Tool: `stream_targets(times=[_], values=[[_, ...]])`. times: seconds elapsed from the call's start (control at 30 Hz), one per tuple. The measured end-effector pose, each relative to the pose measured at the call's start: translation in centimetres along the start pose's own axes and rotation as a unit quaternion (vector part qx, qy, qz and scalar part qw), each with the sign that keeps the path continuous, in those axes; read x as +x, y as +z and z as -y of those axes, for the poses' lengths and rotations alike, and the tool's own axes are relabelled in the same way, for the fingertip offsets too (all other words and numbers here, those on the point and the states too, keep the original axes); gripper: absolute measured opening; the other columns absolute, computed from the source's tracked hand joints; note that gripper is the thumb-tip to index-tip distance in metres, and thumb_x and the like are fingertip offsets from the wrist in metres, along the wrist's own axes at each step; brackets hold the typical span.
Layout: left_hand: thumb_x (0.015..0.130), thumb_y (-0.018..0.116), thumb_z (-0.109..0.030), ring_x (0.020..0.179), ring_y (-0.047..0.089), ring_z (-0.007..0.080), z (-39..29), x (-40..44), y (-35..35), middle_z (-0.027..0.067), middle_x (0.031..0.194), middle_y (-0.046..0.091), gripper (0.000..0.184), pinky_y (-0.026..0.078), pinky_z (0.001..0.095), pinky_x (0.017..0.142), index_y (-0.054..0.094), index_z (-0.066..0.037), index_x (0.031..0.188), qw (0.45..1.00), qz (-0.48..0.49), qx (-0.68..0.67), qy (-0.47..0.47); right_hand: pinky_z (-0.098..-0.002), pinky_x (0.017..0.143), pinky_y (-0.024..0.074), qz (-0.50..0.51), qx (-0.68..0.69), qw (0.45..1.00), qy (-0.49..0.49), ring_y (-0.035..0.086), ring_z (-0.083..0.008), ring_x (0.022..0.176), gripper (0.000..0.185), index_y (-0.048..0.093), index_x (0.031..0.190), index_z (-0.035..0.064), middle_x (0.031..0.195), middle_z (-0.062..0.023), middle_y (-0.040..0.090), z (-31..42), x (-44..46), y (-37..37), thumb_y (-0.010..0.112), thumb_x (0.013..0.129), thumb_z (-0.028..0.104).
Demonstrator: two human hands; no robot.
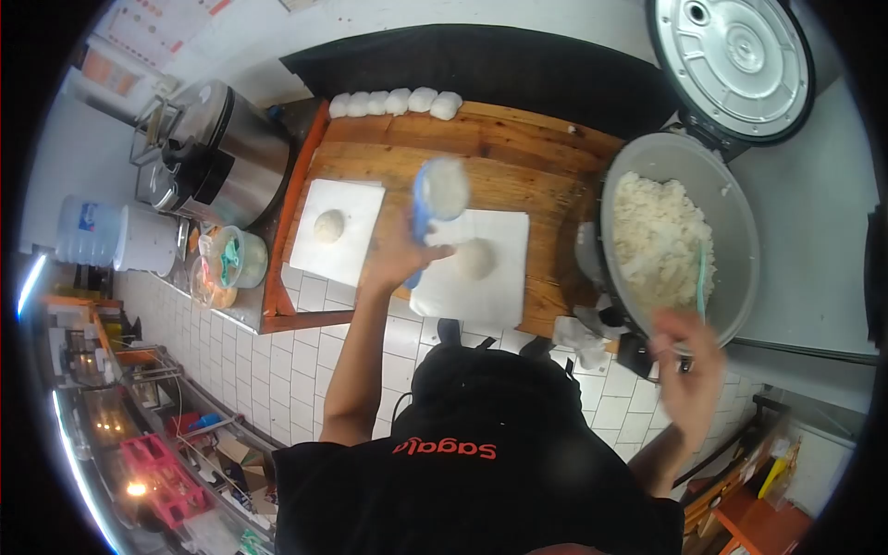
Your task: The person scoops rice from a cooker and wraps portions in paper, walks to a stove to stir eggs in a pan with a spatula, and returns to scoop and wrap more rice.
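Our left hand (396,259): fingers closed round a blue plastic scoop (442,190), above the brown wooden table's (527,166) middle. Our right hand (692,368): fingers half curled by the round grey pot's (740,254) near rim; contact unclear.

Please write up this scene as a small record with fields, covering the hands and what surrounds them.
left hand: holding blue tool, round end blurred
right hand: at the cooker's near side; grip unclear
cooker: lid open, white rice inside
left paper: one pale round lump
right paper: another round lump
wooden table: six white pieces lined up along far edge
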State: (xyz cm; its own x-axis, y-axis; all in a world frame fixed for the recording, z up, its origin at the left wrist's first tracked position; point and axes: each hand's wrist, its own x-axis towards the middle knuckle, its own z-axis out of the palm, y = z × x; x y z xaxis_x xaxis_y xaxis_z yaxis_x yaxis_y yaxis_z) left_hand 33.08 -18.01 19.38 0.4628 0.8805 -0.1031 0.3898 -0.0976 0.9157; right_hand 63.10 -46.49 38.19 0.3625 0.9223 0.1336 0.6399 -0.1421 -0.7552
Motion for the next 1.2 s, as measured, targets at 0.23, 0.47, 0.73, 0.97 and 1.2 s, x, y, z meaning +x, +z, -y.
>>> stream_targets(times=[0.23,0.47,0.73,0.97,1.2], values=[[0.063,0.084,-0.017,0.115,0.052,0.0342,24.0,0.0,-6.4,0.0235,0.119,0.054,0.099,0.044,0.0464,0.098,0.028,-0.001,0.143,0.989,-0.088,0.106,-0.053,-0.04,0.094,0.0463,0.205,-0.082,0.974,0.051,0.056,-0.0302,0.112,0.048,0.059,0.126,0.0102,0.124,-0.0171,0.056,-9.0,1.0,29.1,0.072,0.083,0.027],[0.064,0.084,-0.024,0.118,0.045,0.04,18.7,-4.4,-5.3,0.0197,0.123,0.052,0.082,0.036,0.0514,0.099,0.046,-0.007,0.135,0.949,-0.082,0.279,0.119,-0.0432,0.104,0.0396,0.276,-0.279,0.919,0.025,0.043,-0.0361,0.128,0.078,0.048,0.141,0.0229,0.144,-0.0185,0.04,-15.6,1.0,33.6,0.081,0.072,0.035],[0.077,0.072,-0.025,0.1,0.056,0.0291,20.2,-2.2,1.1,0.0085,0.1,0.062,0.027,0.045,0.0397,0.087,0.072,-0.012,0.101,0.91,0.274,0.256,0.175,-0.0394,0.104,0.0389,0.409,-0.139,0.899,0.076,0.043,-0.032,0.125,0.044,0.072,0.113,0.0178,0.131,-0.0145,0.048,-17.4,6.1,31.6,0.079,0.075,0.039],[0.09,0.061,-0.026,0.097,0.06,0.0301,20.4,0.9,0.8,0.0127,0.099,0.063,0.023,0.047,0.0388,0.086,0.073,-0.007,0.098,0.896,0.383,0.195,0.107,-0.0383,0.108,0.0359,0.409,-0.153,0.897,0.06,0.038,-0.0313,0.13,0.045,0.072,0.113,0.0177,0.132,-0.0143,0.047,-15.6,6.1,30.8,0.078,0.077,0.044],[0.095,0.054,-0.026,0.099,0.059,0.0323,20.5,1.3,1.0,0.014,0.101,0.063,0.028,0.046,0.04,0.087,0.07,-0.005,0.102,0.895,0.388,0.208,0.07,-0.0382,0.106,0.0381,0.383,-0.053,0.92,0.069,0.045,-0.031,0.124,0.044,0.07,0.118,0.0149,0.126,-0.0153,0.053,-18.7,5.9,31.0,0.074,0.083,0.041]])
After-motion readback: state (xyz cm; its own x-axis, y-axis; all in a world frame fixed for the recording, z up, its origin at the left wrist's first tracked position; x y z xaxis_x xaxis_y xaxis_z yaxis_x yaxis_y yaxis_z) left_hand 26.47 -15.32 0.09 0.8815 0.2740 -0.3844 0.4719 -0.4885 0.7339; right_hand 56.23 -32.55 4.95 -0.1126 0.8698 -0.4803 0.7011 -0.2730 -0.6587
